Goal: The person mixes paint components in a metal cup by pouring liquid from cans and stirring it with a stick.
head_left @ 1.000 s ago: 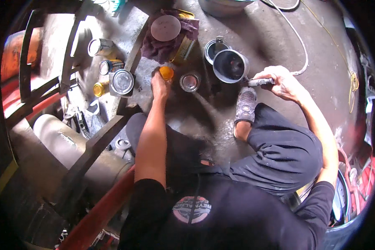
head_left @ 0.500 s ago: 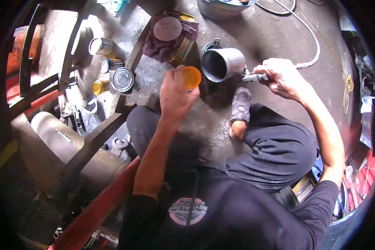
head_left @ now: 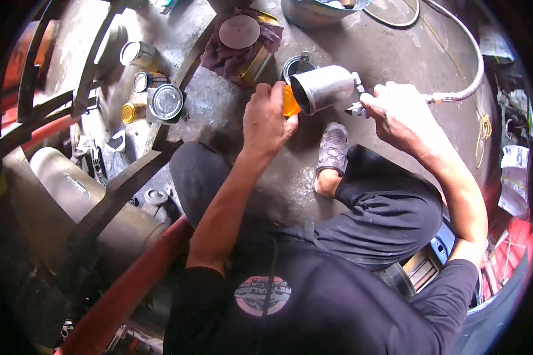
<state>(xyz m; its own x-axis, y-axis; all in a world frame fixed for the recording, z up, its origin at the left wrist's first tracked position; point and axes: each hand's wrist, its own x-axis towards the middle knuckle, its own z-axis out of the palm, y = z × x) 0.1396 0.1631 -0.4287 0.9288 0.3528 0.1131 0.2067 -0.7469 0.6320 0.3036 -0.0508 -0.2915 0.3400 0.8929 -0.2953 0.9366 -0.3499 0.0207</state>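
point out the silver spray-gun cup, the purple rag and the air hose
silver spray-gun cup [head_left: 326, 88]: head view, outer wall
purple rag [head_left: 218, 61]: head view, left part
air hose [head_left: 479, 59]: head view, outer bend

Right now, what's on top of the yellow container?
A purplish rag and a pale round disc sit on the yellow container; most of its top is hidden beneath them.

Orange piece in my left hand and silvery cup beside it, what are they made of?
Orange piece: probably plastic, smooth, judging by its bright, even colour.
Silvery cup: seemingly bare metal, perhaps aluminium, satin finish, judging by its grey sheen and soft highlights.
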